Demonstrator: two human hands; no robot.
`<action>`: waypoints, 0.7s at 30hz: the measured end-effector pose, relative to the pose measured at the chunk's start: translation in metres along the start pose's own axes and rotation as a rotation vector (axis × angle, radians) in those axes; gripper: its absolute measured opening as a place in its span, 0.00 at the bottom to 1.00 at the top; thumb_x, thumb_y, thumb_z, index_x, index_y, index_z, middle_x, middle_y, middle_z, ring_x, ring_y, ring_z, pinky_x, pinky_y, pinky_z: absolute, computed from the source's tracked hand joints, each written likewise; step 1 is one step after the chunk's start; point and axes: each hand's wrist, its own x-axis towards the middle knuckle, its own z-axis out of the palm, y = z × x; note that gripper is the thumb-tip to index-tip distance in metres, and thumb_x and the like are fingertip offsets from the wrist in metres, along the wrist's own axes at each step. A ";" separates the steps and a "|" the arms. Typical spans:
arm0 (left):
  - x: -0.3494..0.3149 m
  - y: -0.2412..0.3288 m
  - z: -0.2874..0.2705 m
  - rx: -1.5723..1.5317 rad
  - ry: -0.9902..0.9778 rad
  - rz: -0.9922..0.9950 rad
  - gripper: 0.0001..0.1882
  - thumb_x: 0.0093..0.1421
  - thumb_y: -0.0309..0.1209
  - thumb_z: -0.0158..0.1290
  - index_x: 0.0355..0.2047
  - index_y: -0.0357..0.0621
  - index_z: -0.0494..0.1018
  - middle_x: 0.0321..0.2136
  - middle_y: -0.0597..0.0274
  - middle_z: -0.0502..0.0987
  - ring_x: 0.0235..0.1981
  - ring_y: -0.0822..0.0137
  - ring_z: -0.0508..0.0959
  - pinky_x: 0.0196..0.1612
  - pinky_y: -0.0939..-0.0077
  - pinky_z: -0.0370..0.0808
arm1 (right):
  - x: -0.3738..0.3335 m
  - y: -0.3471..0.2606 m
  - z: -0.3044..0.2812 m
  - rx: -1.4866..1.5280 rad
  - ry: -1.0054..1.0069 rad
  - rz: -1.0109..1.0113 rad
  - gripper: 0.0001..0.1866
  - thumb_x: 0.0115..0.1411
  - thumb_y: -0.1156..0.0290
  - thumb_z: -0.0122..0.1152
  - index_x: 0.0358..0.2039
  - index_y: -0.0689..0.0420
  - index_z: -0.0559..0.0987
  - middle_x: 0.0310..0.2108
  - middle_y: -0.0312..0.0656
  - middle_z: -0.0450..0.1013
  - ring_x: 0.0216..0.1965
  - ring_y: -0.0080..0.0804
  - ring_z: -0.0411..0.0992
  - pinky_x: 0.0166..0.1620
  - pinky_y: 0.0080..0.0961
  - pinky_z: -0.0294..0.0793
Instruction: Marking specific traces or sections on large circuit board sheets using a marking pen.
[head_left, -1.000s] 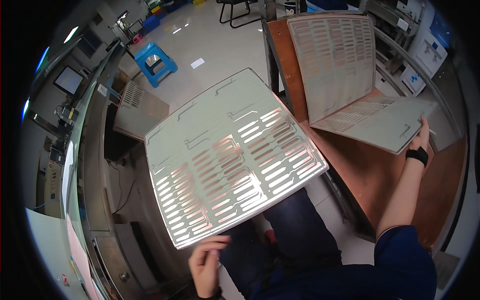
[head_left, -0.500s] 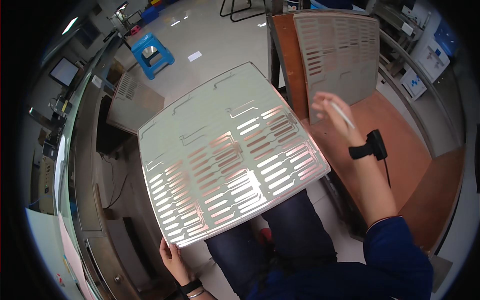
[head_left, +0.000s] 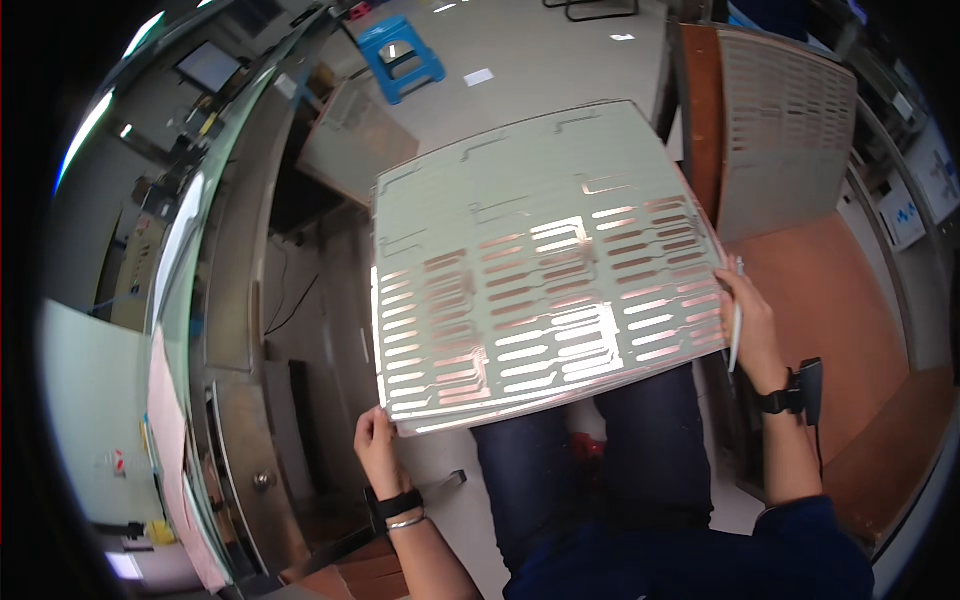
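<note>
Grey workshop floor (head_left: 560, 60) lay below the seated person, with a steel cabinet (head_left: 230, 330) on the left and a brown table (head_left: 850, 300) on the right. Nearest, the left hand (head_left: 377, 450) gripped the near left corner of a large metal sheet (head_left: 540, 270), its fingers closed on the edge from below. The right hand (head_left: 750, 320) held the right edge, fingers clamped on it, with a thin white pen (head_left: 738, 315) kept between them. The sheet stood over the person's knees, tilted up toward the face, its longer side running from hand to hand. It was shiny, with many rows of short slots that reflected copper colour. Farther away, a second perforated panel (head_left: 790, 130) leaned at the far edge of the table, and a blue stool (head_left: 400, 55) stood on the floor.
</note>
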 end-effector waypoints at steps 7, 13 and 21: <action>-0.054 0.016 -0.004 0.227 -0.050 0.173 0.08 0.66 0.28 0.54 0.30 0.37 0.73 0.34 0.66 0.72 0.32 0.76 0.69 0.38 0.80 0.67 | -0.001 0.035 -0.011 0.258 -0.070 0.109 0.16 0.68 0.78 0.51 0.55 0.56 0.76 0.45 0.45 0.78 0.34 0.23 0.75 0.38 0.21 0.74; -0.113 -0.009 -0.043 -0.183 -0.534 -0.471 0.08 0.68 0.31 0.52 0.35 0.40 0.75 0.29 0.64 0.78 0.29 0.73 0.77 0.34 0.80 0.75 | -0.019 0.046 -0.062 0.368 -0.102 0.303 0.22 0.70 0.60 0.53 0.55 0.65 0.75 0.33 0.30 0.73 0.34 0.13 0.67 0.37 0.12 0.65; -0.112 0.009 0.018 -0.505 -0.162 -0.442 0.17 0.74 0.38 0.42 0.46 0.36 0.72 0.39 0.61 0.78 0.37 0.74 0.77 0.43 0.78 0.74 | -0.049 0.047 -0.063 0.480 -0.140 0.493 0.18 0.71 0.60 0.53 0.42 0.65 0.78 0.29 0.31 0.73 0.30 0.15 0.67 0.34 0.15 0.67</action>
